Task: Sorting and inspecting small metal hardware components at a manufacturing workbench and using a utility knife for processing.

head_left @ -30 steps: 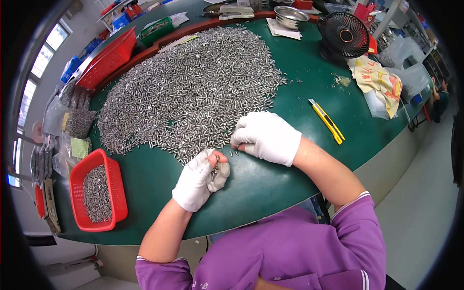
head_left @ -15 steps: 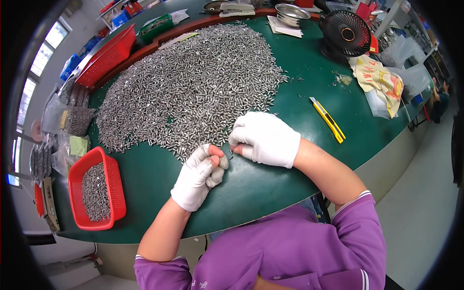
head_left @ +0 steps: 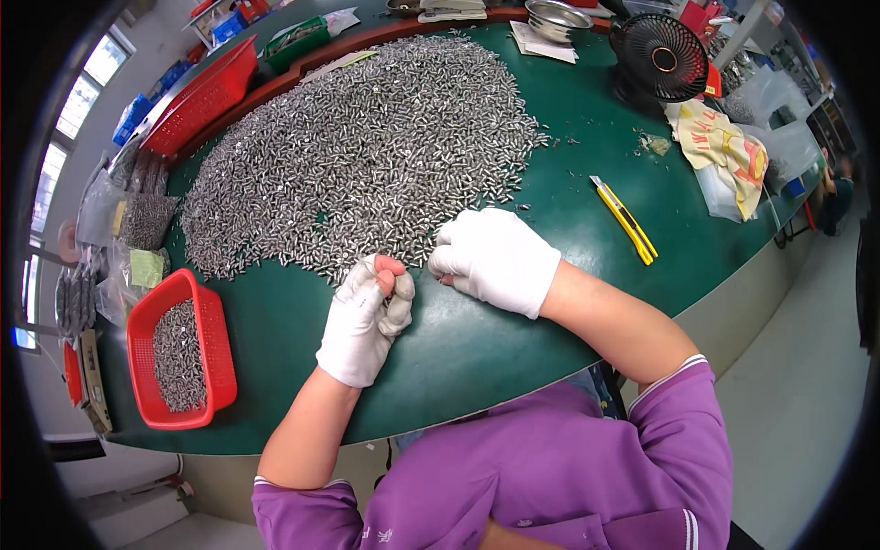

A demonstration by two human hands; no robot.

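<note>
Metal pins (head_left: 367,156) lie spread in one broad, dense heap (head_left: 293,192) on the green table (head_left: 495,353), and from my remote seat I place everything else by that heap. Leftmost I see clear bags (head_left: 148,222) of small grey pieces, just beside the heap's left edge. Off the heap's lower left, a red basket (head_left: 217,353) holds more pins. Beyond the heap's upper left I have a red crate (head_left: 206,96) standing tilted, then a green bin (head_left: 298,44). At the heap's near edge is the left hand (head_left: 360,316), white-gloved, its bare thumb and fingertip drawn narrow together; I cannot tell whether a pin sits between them. Right of it, also by the heap's near edge, the gloved right hand (head_left: 500,261) curls downward, fingers bunched; its grip is hidden from me, so I cannot tell what it holds. Past the heap's far right corner, a steel bowl (head_left: 557,18) rests on papers (head_left: 547,46). A yellow knife (head_left: 627,223) lies well apart to the heap's right; farther right of the heap are a black fan (head_left: 662,57) and a crumpled cloth (head_left: 720,147).
</note>
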